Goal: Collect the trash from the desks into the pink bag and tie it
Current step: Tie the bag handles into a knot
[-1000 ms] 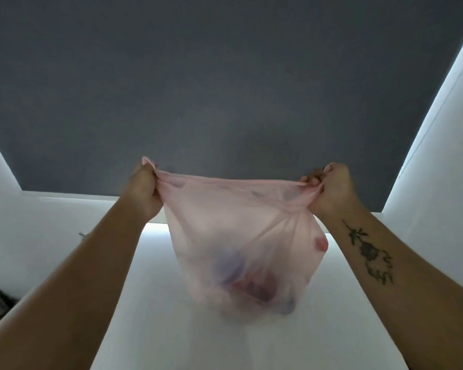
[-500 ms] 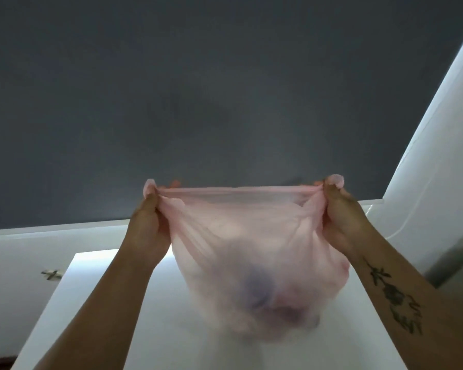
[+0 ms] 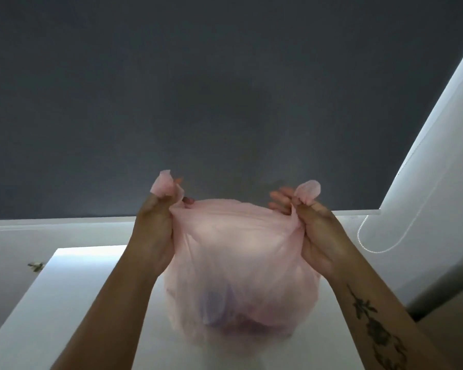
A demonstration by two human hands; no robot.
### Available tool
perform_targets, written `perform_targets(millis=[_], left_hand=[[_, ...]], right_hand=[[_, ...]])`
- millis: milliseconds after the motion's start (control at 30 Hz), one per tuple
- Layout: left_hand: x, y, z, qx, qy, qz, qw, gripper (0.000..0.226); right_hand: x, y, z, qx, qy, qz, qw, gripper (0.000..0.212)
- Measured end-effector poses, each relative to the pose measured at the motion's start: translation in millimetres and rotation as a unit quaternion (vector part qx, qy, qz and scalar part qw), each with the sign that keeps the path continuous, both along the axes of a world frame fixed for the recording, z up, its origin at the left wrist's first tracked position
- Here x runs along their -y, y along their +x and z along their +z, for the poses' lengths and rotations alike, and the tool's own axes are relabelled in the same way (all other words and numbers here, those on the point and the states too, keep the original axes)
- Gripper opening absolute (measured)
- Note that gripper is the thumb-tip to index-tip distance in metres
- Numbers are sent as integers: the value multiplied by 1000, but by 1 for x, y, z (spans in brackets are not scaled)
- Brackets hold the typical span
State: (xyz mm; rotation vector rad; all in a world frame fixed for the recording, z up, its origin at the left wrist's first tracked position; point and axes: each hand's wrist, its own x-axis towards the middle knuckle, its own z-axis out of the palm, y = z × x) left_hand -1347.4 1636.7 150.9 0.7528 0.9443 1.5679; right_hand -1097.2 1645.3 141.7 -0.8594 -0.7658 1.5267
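The pink bag (image 3: 238, 263) is thin and translucent and rests on the white desk (image 3: 64, 303) in front of me. Dark purple and reddish trash shows dimly through its lower part. My left hand (image 3: 153, 236) pinches the bag's left top corner, with a pink tip sticking up above the fingers. The right top corner is pinched the same way by my right hand (image 3: 321, 236). Between the hands the bag's top edge sags in a loose curve, and the mouth looks closed flat.
A dark grey blind (image 3: 225, 89) fills the view behind the desk, above a white sill. A white wall rises at the right with a bead cord (image 3: 380, 247) hanging in a loop. A small dark fitting (image 3: 35, 265) sits at the left wall.
My hands have moved closer together, so the bag's top edge went from stretched taut to slack. The bag has settled lower onto the desk, and the corner tips now stick up above my fingers.
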Motion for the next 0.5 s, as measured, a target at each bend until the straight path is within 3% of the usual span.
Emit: perform_targets(millis=[67, 133, 233, 300, 400, 500], left_hand=[[5, 0, -9, -31, 30, -3, 999, 15], [10, 7, -13, 1, 29, 34, 999, 23], [18, 26, -8, -5, -43, 131, 990, 31], [20, 39, -3, -27, -81, 174, 981, 41], [20, 47, 5, 23, -67, 163, 984, 48], [14, 40, 3, 66, -47, 106, 991, 62]], right_hand=[[0, 7, -5, 35, 11, 26, 999, 27], [-4, 13, -8, 43, 9, 13, 999, 31], [-21, 14, -7, -74, -16, 15, 997, 39], [-31, 6, -3, -99, -53, 18, 994, 46], [-38, -9, 4, -73, -123, -28, 989, 35], [-38, -17, 9, -23, -115, -25, 993, 34]])
